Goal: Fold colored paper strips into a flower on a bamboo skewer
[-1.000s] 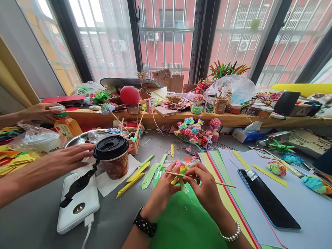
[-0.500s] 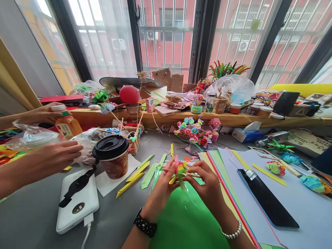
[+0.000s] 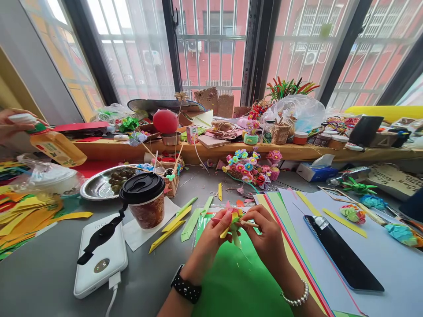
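Observation:
A small folded paper piece point(image 3: 235, 217) in pink, yellow and green is pinched by my left hand point(image 3: 214, 231), its fingertips pressed on the left side. My right hand point(image 3: 267, 231) is closed at the other side, its thumb and forefinger around a thin pale stick point(image 3: 250, 224) that points at the paper. Whether those fingers also grip the green strip is hard to see. A loose green end point(image 3: 237, 240) hangs below the piece. Both hands are over a glossy green surface point(image 3: 241, 281). Yellow folded strips point(image 3: 167, 236) and pale green strips point(image 3: 191, 223) lie left of my hands.
A lidded paper cup point(image 3: 143, 207) and a white power bank point(image 3: 101, 255) stand to the left. A phone point(image 3: 343, 253) rests on stacked paper point(image 3: 294, 246) at right. Another person's hand point(image 3: 11, 125) holds a tilted juice bottle point(image 3: 57, 145) at far left. Crochet flowers point(image 3: 244, 165) stand ahead.
The other person's hand has lifted the juice bottle leftward; their second hand has left view, along with the plastic covering a metal plate. My hands keep hold of the paper piece, barely shifted.

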{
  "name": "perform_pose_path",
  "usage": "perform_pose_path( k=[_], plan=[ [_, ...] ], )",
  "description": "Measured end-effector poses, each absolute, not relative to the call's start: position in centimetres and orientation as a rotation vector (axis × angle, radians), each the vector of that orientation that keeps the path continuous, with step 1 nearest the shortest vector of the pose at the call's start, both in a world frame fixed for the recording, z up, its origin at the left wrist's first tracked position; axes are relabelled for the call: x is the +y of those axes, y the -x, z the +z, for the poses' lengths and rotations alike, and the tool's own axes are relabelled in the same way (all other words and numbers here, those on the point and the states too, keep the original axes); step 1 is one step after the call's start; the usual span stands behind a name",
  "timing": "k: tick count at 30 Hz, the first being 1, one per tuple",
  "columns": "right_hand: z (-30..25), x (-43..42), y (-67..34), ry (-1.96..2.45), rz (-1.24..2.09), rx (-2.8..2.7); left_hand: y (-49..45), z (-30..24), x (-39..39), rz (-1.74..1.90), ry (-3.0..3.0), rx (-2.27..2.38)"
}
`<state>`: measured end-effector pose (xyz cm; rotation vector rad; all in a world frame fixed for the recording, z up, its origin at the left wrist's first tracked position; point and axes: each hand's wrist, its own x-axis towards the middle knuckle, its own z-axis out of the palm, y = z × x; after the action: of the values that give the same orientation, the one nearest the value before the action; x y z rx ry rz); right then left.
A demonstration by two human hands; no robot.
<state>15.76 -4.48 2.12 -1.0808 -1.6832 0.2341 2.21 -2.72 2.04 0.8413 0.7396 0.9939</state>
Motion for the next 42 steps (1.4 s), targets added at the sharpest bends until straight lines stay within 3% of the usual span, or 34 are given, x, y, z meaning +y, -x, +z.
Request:
perform_pose_path(
  k=[42],
  plan=[
    [1.94,-4.37,-15.91,1.079,0.341,-1.721,-2.23,1.83,-2.81,1.099,-0.781,0.659]
  ],
)
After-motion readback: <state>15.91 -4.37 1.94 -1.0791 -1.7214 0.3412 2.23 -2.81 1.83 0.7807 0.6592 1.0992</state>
